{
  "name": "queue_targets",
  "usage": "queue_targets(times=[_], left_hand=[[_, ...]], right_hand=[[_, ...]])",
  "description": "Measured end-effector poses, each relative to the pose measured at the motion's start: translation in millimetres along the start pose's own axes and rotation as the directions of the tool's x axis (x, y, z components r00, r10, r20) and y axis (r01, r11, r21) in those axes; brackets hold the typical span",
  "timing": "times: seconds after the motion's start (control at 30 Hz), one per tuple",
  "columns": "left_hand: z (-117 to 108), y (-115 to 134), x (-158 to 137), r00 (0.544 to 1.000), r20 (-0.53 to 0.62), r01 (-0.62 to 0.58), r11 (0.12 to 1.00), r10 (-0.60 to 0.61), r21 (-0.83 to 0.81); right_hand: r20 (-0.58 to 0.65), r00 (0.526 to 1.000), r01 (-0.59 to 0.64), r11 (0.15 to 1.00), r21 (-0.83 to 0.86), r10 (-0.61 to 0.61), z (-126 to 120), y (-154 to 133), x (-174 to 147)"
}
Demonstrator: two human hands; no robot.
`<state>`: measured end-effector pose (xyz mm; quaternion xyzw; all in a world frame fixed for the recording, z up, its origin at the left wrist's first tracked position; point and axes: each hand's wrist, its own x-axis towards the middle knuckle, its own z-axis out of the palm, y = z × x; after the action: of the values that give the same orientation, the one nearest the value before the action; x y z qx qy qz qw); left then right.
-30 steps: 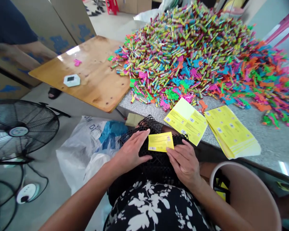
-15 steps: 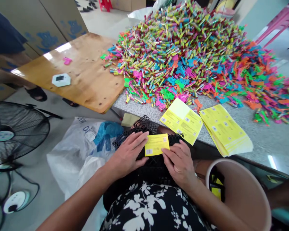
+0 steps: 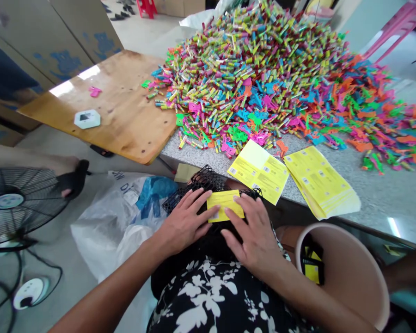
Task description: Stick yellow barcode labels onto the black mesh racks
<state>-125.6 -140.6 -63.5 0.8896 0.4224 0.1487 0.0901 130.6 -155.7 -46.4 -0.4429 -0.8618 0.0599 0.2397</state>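
Observation:
A small yellow printed label [image 3: 225, 203] lies flat over a black plastic crate [image 3: 208, 175] at my lap. My left hand [image 3: 185, 219] rests on the label's left edge with its fingers stretched out. From the other side, my right hand [image 3: 254, 226] touches the label with spread fingertips, its thumb held apart. What lies directly under the label is hidden. On the counter ahead, a yellow label sheet [image 3: 263, 175] with one blank corner sits beside a stack of yellow label sheets [image 3: 321, 175].
A big heap of colourful small tubes and plastic pieces [image 3: 263, 69] covers the grey counter. Left are a wooden board [image 3: 131, 101], a white device [image 3: 87, 119], a fan [image 3: 7, 203] and plastic bags [image 3: 100, 226]. A bin [image 3: 353, 273] stands right. Someone's foot [image 3: 74, 178] shows at left.
My right hand has loosened from the label's lower right corner and spread its fingers over it. My left fingers have spread further. The other person's foot has come forward behind the fan.

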Motion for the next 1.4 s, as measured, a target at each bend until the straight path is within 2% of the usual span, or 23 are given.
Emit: queue_targets(times=[0.1, 0.23, 0.43, 0.6, 0.7, 0.8, 0.9, 1.1, 1.27, 1.4], left_hand=[[-3, 1, -1, 0.999, 0.039, -0.024, 0.999, 0.023, 0.038], [-1, -4, -3, 0.998, 0.028, -0.058, 0.998, 0.058, 0.015], [-1, -9, -4, 0.996, -0.037, -0.087, 0.993, 0.085, -0.074], [-9, -4, 7, 0.999, -0.013, 0.03, 0.981, -0.033, -0.192], [-10, 8, 18, 0.991, -0.041, 0.118, 0.976, -0.127, -0.181], [-7, 17, 23, 0.985, -0.05, 0.156, 0.98, -0.163, -0.122], [-3, 17, 22, 0.988, -0.03, 0.146, 0.987, -0.149, -0.07], [0, -4, 16, 0.998, -0.03, 0.056, 0.997, -0.057, -0.048], [-2, -11, 14, 1.0, -0.003, 0.001, 1.0, -0.001, -0.007], [-7, -14, 8, 0.999, -0.004, 0.04, 0.994, -0.041, -0.105]], right_hand=[[0.163, 0.984, 0.087, 0.995, -0.055, -0.077, 11, -5, 3], [0.234, 0.972, 0.046, 0.991, -0.123, -0.016, 21, 0, -3], [0.184, 0.983, 0.012, 0.993, -0.119, 0.01, 1, 21, -14], [0.172, 0.984, -0.03, 0.997, -0.075, 0.042, -12, 46, 6], [0.211, 0.976, -0.035, 0.997, -0.073, 0.05, -7, 51, 18], [0.245, 0.969, -0.013, 0.998, -0.056, 0.027, -1, 53, 23], [0.276, 0.96, 0.046, 0.998, -0.032, -0.036, -2, 61, 25], [0.296, 0.93, 0.205, 0.976, 0.073, -0.218, -9, 98, 26], [0.284, 0.932, 0.201, 0.973, 0.114, -0.225, -3, 110, 29], [0.194, 0.964, 0.159, 0.977, 0.14, -0.185, -25, 109, 15]])
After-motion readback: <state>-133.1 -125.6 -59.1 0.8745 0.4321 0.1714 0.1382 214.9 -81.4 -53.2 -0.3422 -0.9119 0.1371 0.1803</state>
